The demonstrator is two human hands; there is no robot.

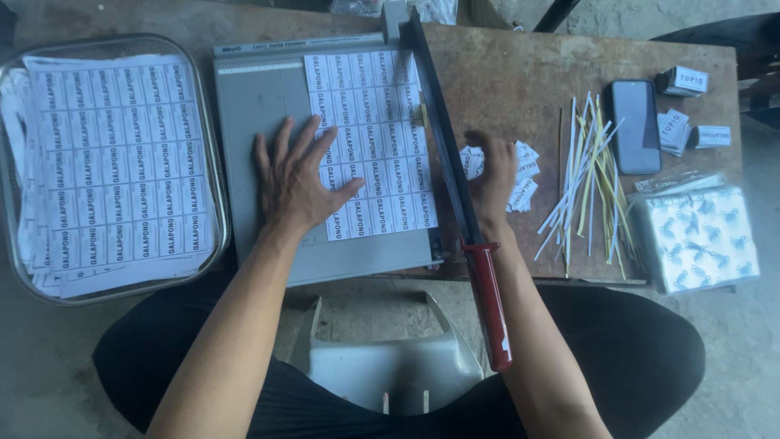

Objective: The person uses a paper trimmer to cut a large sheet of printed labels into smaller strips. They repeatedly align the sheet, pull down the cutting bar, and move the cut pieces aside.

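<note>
My left hand lies flat, fingers spread, on a white sheet of printed labels resting on the grey bed of a paper cutter. The cutter's long black blade arm is lowered along the sheet's right edge, and its red handle sticks out toward me. Just right of the blade, my right hand rests palm down on a small pile of cut labels on the wooden table. Whether its fingers pinch any labels is hidden.
A metal tray at the left holds stacked label sheets. Right of the pile lie thin paper strips, a dark phone, small bundles of labels and a packet of patterned paper. A grey plastic stool stands below.
</note>
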